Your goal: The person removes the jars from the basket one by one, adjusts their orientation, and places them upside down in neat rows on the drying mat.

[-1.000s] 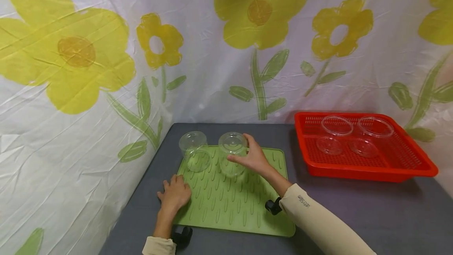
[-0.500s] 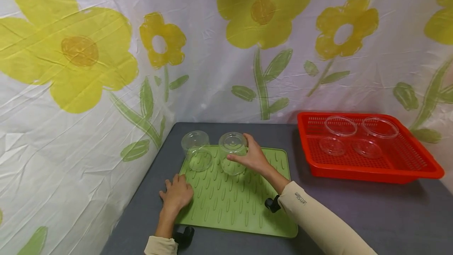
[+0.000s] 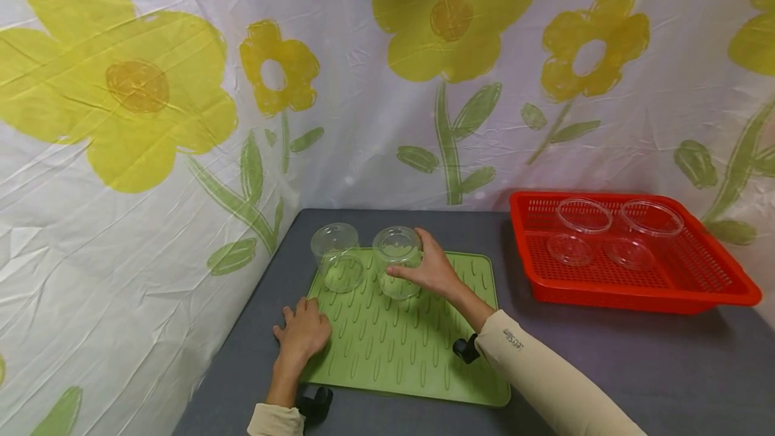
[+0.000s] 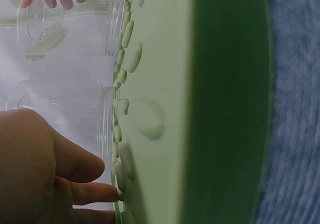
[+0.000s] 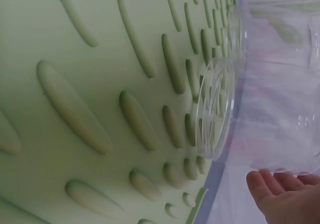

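My right hand (image 3: 431, 268) holds a clear plastic cup (image 3: 397, 258) near the back of a green ridged mat (image 3: 399, 362). That cup is upside down, its rim at the mat; in the right wrist view my fingers (image 5: 280, 189) lie against the side of the cup (image 5: 272, 114). A second clear cup (image 3: 339, 254), also inverted, stands just to its left at the mat's back left corner. My left hand (image 3: 304, 332) rests at the mat's left edge with fingers spread; its fingertips (image 4: 95, 193) touch the mat in the left wrist view.
A red perforated basket (image 3: 636, 301) stands on the dark grey tabletop (image 3: 575, 369) at the right. Inside it are two more clear cups, the left one (image 3: 582, 217) and the right one (image 3: 650, 221), wide rims up. A flower-printed curtain (image 3: 351, 153) encloses the back and left.
The head view has shifted slightly, so everything sits a little further right in it. Both hands and the cups otherwise keep nearly the same places.
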The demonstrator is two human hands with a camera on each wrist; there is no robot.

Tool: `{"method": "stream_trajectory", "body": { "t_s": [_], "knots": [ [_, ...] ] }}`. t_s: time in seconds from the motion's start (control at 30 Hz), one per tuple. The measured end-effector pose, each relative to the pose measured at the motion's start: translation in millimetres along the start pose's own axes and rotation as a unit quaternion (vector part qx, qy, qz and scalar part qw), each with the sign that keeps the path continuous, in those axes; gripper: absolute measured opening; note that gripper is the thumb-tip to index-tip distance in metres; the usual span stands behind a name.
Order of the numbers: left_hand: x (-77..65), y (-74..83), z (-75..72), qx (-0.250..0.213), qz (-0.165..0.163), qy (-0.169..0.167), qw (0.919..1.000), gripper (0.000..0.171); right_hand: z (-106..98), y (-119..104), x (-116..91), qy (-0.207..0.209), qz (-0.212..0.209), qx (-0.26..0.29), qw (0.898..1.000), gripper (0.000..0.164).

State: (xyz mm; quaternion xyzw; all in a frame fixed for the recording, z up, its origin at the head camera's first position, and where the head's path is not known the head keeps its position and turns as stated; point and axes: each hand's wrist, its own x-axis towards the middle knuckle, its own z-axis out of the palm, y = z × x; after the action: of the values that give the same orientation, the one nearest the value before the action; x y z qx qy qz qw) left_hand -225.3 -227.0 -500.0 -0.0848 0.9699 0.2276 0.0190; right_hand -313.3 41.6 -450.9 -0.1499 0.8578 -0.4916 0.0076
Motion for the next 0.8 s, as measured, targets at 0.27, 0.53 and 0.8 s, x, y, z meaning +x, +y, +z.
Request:
{"method": "stream_trajectory", "body": {
  "t_s": [0.27,0.53,0.8],
  "knots": [
    [0.2,-0.2,0.1,-0.004,-0.001,0.002,1.0000,0.053,-1,0,-1,-0.005,0.004,-0.003,1.000,0.108],
    [1.6,0.5,0.0,-0.007,-0.004,-0.012,0.9999,0.053,-12,1,-5,0.000,-0.003,0.014,1.000,0.107],
    [1.6,0.7,-1.3,-0.002,-0.009,-0.017,0.9998,0.054,-37,1,-10,0.043,-0.030,0.018,0.998,0.102]
  ]
}}
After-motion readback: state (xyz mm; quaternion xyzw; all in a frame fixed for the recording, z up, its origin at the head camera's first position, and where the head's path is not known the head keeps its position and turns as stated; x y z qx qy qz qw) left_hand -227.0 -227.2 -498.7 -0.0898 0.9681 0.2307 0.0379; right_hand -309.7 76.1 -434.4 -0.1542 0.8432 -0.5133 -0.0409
